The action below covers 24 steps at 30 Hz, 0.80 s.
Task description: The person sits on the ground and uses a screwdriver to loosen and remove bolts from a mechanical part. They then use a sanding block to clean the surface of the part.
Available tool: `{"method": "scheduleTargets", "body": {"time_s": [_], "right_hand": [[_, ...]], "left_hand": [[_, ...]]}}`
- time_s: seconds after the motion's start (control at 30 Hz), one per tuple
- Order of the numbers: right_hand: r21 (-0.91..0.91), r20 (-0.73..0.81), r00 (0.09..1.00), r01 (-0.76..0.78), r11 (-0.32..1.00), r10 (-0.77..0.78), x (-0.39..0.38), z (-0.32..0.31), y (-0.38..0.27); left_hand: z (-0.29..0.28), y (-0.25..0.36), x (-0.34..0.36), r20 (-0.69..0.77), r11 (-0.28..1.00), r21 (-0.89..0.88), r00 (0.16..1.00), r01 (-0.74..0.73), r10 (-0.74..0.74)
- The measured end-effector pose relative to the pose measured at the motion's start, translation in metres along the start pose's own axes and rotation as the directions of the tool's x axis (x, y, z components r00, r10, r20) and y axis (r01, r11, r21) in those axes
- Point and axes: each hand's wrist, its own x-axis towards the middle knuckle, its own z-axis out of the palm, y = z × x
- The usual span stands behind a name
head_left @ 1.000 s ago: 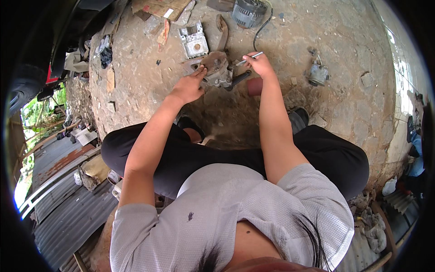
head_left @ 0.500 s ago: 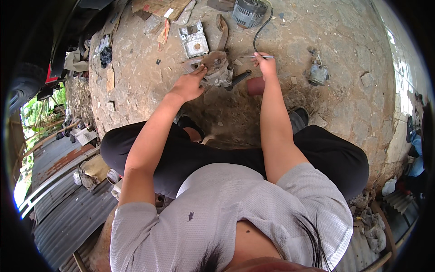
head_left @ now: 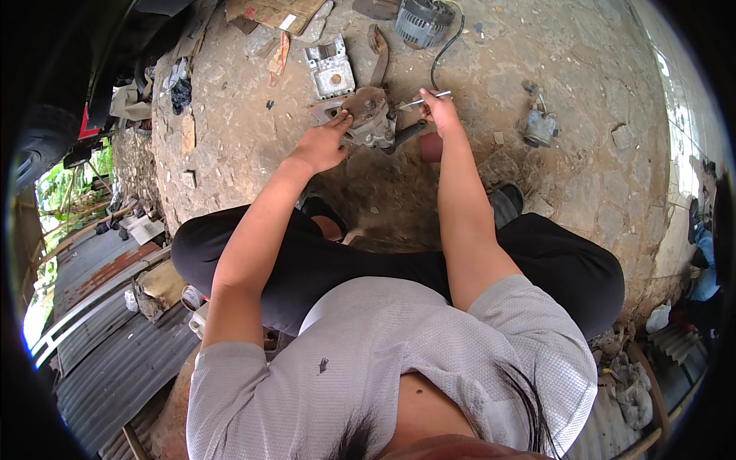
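Note:
A grimy metal assembly (head_left: 372, 123) with a rusty plate (head_left: 360, 103) rests on the ground ahead of me, a curved arm (head_left: 381, 57) reaching away from it and a dark lever (head_left: 411, 132) pointing right. My left hand (head_left: 322, 142) has its fingertips resting on the plate, fingers stretched out. Just right of the assembly, my right hand (head_left: 438, 111) pinches a slim silver rod-like tool (head_left: 442, 94), its left end near the assembly. A reddish cylinder (head_left: 432, 148) lies below that hand. Beyond the plate is a pale cast-metal part (head_left: 329, 67).
On the concrete ground (head_left: 583, 176) are a finned metal unit (head_left: 420, 25) with a black cable (head_left: 452, 44), a small metal part (head_left: 540, 127) and cardboard (head_left: 272, 14). A vehicle tyre (head_left: 40, 146) is at far left, above corrugated sheets (head_left: 115, 360).
My right hand flattened the tool to horizontal half a second ago and now holds it slanted again, shifted slightly left toward the assembly. My left hand stays on the plate.

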Motion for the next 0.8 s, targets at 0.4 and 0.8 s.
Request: {"method": "scheduleTargets", "body": {"time_s": [0.4,0.8], "right_hand": [[-0.335,0.009,0.978,0.198,0.921,-0.207,0.01,0.01,-0.012],[-0.51,-0.045,0.96,0.217,0.832,-0.277,0.017,0.025,-0.007]], "left_hand": [[-0.004,0.004,0.001,0.012,1.0,-0.005,1.0,0.018,-0.017],[-0.004,0.003,0.0,0.009,1.0,0.002,1.0,0.008,-0.008]]}}
